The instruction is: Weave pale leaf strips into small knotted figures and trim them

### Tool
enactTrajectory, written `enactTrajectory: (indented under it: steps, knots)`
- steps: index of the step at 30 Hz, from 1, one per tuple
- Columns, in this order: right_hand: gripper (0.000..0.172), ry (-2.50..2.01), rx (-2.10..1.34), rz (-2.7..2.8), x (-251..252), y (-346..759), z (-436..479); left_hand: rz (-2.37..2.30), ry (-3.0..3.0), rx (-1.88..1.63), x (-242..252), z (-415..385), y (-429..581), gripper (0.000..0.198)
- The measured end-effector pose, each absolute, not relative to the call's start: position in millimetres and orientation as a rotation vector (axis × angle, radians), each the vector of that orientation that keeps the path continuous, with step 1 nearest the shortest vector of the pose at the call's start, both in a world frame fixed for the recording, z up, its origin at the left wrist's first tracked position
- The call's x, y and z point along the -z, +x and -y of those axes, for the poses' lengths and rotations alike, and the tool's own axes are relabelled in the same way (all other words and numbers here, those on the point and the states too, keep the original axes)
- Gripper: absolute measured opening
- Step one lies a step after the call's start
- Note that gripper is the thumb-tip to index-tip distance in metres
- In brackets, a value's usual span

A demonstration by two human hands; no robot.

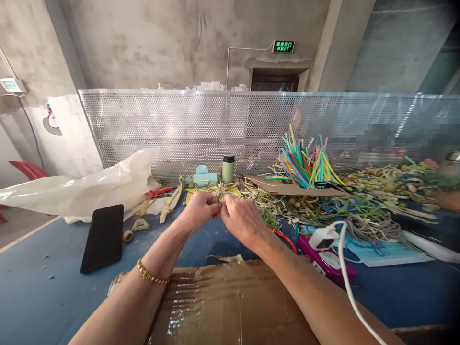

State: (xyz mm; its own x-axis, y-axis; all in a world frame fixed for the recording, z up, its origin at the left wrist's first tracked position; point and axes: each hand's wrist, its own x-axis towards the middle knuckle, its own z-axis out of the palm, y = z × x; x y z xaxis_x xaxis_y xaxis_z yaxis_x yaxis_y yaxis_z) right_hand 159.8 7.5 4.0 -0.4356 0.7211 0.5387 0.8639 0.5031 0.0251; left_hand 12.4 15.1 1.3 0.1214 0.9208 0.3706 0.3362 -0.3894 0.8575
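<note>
My left hand (pixel 201 209) and my right hand (pixel 241 216) meet over the middle of the blue table (pixel 64 254), fingertips almost touching. Both are closed in a pinch. Whatever lies between the fingers is too small and covered to make out. Just behind them spreads a heap of thin pale green and yellowish strips (pixel 268 195), tangled together. A small bunch of green strands (pixel 269 218) lies to the right of my right hand. Below my forearms is a brown cardboard box (pixel 230 302) with shiny clear tape on it.
A black phone (pixel 103 238) and plastic sheeting (pixel 89 184) lie left. A green flask (pixel 228 168) stands behind my hands. Colourful strips (pixel 305 163) rise behind a cardboard piece (pixel 294 187). At right are a magenta power strip (pixel 325 261), white charger cable (pixel 347 273) and another person's hand (pixel 449 200).
</note>
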Motion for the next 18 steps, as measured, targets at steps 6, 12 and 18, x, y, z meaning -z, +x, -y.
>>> enactTrajectory:
  steps: [6, 12, 18]
  knots:
    - [0.011, -1.311, 0.256, 2.268, -3, 159, -10, -1.283, 1.892, -1.164, -2, -13, 12, 0.017]
    - [0.015, -1.052, -0.550, 2.118, -17, 174, -18, -0.969, 1.716, -1.212, -13, -7, 11, 0.012]
    - [0.013, -0.982, -0.425, 2.095, -17, 177, -19, -0.858, 1.560, -1.202, -12, -10, 6, 0.007]
